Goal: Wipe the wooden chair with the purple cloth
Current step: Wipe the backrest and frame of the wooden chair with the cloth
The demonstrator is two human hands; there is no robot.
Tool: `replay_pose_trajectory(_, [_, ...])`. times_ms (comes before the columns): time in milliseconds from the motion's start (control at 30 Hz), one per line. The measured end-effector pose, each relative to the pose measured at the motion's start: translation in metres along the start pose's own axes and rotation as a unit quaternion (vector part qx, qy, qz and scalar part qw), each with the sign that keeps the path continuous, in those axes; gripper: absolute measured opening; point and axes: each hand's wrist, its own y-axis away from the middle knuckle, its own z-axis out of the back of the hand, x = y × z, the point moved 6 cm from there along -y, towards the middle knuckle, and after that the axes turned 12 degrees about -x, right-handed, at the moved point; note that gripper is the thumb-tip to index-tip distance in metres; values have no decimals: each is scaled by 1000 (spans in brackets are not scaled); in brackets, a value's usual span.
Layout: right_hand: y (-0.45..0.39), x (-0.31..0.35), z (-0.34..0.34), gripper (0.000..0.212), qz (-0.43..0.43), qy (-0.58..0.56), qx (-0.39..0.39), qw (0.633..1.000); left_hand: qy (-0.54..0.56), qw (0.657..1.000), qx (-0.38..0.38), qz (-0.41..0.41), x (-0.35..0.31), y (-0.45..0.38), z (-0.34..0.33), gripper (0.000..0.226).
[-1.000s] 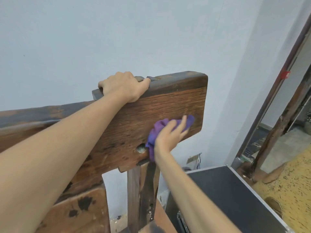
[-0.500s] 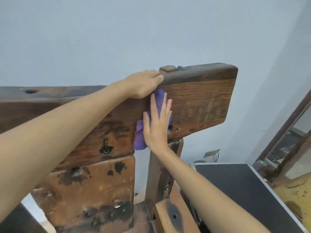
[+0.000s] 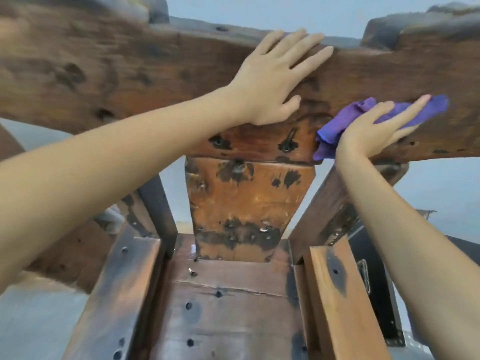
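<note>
Head view: the purple cloth [image 3: 405, 113] has been swept rightward under the flat right hand [image 3: 374, 131]; the left hand [image 3: 275, 81], released, braces the wooden chair [image 3: 246, 203], so wiping continues.

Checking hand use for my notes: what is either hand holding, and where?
Right hand presses the purple cloth flat against the chair's top rail; left hand rests open there.

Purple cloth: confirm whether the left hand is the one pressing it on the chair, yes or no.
No, the right hand presses the purple cloth; the left hand rests bare on the top rail.
</note>
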Motion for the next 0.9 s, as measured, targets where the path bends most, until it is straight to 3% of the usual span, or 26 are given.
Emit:
replay_pose_trajectory(100, [72, -21, 1, 61, 31, 18, 77, 996, -24, 999, -14, -26, 13, 64, -8, 68])
replay_pose_trajectory(200, [164, -45, 3, 65, 21, 40, 171, 984, -42, 997, 56, -19, 20, 138, -33, 86])
replay_pose_trajectory(333, [273, -60, 4, 72, -28, 77, 281, 956, -32, 993, 103, 38, 33, 224, -54, 88])
replay_pose_trajectory(467, [366, -84, 31, 71, 35, 71, 414, 907, -9, 979, 165, 119, 37, 326, -67, 84])
replay_pose_trajectory(533, [421, -118, 51, 78, 75, 74, 562, 821, 17, 967, 201, 154, 28, 393, -78, 80])
replay_pose_trajectory(600, [477, -167, 71, 86, 132, 134, 719, 669, 50, 946, 243, 209, 18, 462, -89, 75])
replay_pose_trajectory(667, [520, -217, 80, 66, 206, 210, 798, 527, 79, 905, 272, 318, 14, 524, -100, 69])
replay_pose_trajectory(700, [540, -240, 80, 52, 239, 242, 809, 480, 91, 876, 290, 374, 11, 555, -110, 67])
replay_pose_trajectory(733, [557, -262, 78, 44, 263, 269, 810, 451, 104, 848, 308, 419, 5, 584, -123, 64])
replay_pose_trajectory(800, [584, -305, 69, 40, 289, 320, 792, 432, 140, 810, 331, 463, -9, 628, -151, 58])
replay_pose_trajectory(900, [601, -364, 40, 38, 331, 369, 733, 466, 190, 811, 320, 452, -28, 655, -194, 45])
